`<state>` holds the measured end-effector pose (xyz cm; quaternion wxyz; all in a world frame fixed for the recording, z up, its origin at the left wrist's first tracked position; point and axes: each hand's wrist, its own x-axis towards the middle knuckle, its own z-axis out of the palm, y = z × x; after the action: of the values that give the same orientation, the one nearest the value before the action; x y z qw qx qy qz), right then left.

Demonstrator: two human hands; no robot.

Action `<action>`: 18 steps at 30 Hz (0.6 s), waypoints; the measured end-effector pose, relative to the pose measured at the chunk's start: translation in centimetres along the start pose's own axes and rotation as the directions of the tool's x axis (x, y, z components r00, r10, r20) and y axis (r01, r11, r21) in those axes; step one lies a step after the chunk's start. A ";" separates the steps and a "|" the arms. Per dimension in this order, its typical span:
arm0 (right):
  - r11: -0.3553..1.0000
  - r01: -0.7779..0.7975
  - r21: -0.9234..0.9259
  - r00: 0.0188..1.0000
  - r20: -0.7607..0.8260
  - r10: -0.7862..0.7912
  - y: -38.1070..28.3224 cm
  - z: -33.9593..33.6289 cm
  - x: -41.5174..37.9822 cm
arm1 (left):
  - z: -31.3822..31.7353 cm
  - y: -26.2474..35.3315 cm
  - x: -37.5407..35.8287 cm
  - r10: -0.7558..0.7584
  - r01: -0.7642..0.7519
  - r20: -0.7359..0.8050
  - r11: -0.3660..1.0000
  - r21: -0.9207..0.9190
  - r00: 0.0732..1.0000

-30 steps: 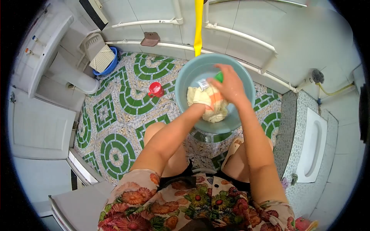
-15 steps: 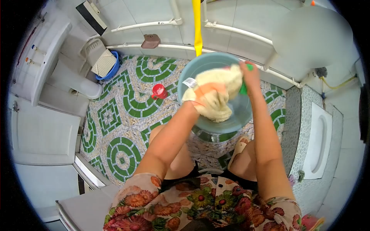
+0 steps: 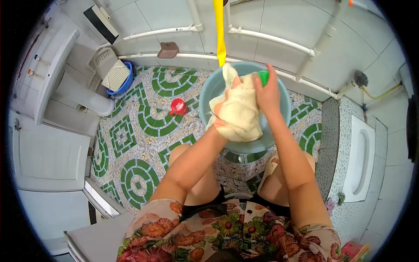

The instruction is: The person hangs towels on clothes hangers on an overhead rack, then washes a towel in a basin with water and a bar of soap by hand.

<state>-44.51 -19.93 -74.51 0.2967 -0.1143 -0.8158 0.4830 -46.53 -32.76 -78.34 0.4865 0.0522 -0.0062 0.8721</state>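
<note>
A cream cloth with orange patches [image 3: 239, 114] is bunched above a round blue-grey basin [image 3: 279, 135] on the floor. The cloth covers my left hand, whose fingers are hidden; only the wrist comes out at its lower left edge. My right hand [image 3: 268, 92] grips a green object [image 3: 263, 77], perhaps a brush or soap, at the upper right of the cloth.
A red cup [image 3: 178, 107] stands on the patterned floor left of the basin. Farther left, a blue tub [image 3: 130, 83] holds a washboard [image 3: 117, 76]. A yellow strap [image 3: 220, 39] hangs behind the basin. To the right lies a squat toilet [image 3: 360, 161].
My right hand has moved left and down, closer to the cloth, with the green object. The cloth is now bunched more compactly, with one end sticking up.
</note>
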 end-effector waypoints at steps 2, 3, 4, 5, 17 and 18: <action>0.992 -0.128 0.010 0.991 -0.043 0.128 0.8 0.0 0.1 | 1.9 -0.4 -0.5 0.096 -0.074 -0.079 0.965 0.250 0.992; 0.998 -0.046 -0.043 0.999 0.007 0.046 0.4 0.0 -0.9 | 3.1 -0.6 -0.6 0.110 -0.082 -0.100 0.965 0.248 0.989; 0.995 0.038 -0.094 0.998 0.061 -0.033 -1.4 -0.2 -2.3 | 4.4 -0.9 -0.6 0.123 -0.091 -0.121 0.965 0.245 0.985; 0.982 0.125 -0.141 0.987 0.120 -0.108 -2.5 -0.1 -3.1 | 5.4 -1.2 -0.5 0.136 -0.099 -0.142 0.966 0.241 0.980; 0.973 0.000 0.230 0.971 -0.234 0.055 -0.2 -1.8 1.9 | 5.1 1.3 -0.6 0.217 -0.192 -0.080 0.951 0.242 0.973; 0.988 0.146 0.048 0.986 -0.087 -0.141 -1.2 -0.7 0.0 | 2.8 0.5 -0.4 0.251 -0.227 -0.086 0.948 0.221 0.964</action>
<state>-43.98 -19.98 -73.19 0.3677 -0.0673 -0.7954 0.4771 -46.51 -33.57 -75.55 0.3683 0.0526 0.1067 0.9221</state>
